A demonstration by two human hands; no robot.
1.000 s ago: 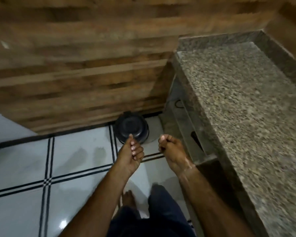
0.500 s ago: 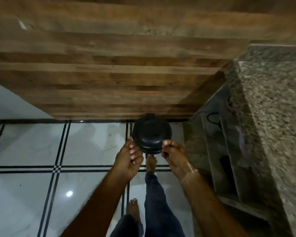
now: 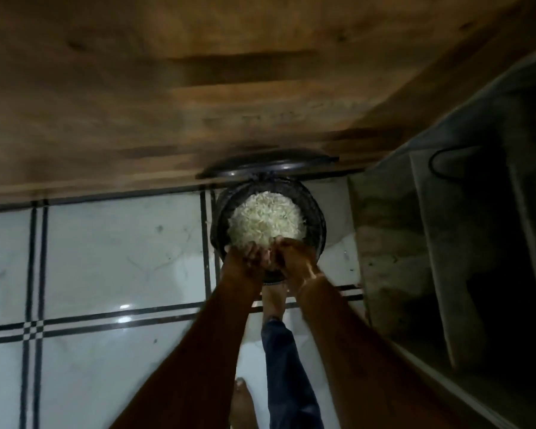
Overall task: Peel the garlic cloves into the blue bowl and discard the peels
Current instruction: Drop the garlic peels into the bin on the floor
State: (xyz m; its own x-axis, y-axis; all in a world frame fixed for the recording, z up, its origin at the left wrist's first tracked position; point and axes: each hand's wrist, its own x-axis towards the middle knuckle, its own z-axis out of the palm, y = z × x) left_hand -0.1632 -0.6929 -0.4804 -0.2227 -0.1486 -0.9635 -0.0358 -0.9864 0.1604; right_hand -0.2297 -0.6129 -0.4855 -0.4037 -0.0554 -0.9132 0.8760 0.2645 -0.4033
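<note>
A black round pedal bin [image 3: 320,221] stands on the floor against the wooden wall, with its lid [image 3: 270,169] swung up. A heap of pale garlic peels [image 3: 266,222] fills it. My left hand [image 3: 245,257] and my right hand [image 3: 295,258] are close together just above the bin's near rim, fingers pointing down toward the peels. The light is dim, and I cannot make out whether either hand holds anything. The blue bowl and the garlic cloves are out of view.
My foot [image 3: 273,301] reaches to the base of the bin; my other foot [image 3: 242,404] stands on the white tiled floor [image 3: 121,258]. A wood-panelled wall [image 3: 198,88] rises behind the bin. The stone counter's side and shelves [image 3: 446,243] are close on the right.
The bin's lid, closed before, now stands up and shows the peels. I have come closer, and both hands have moved forward over the bin's opening and drawn together.
</note>
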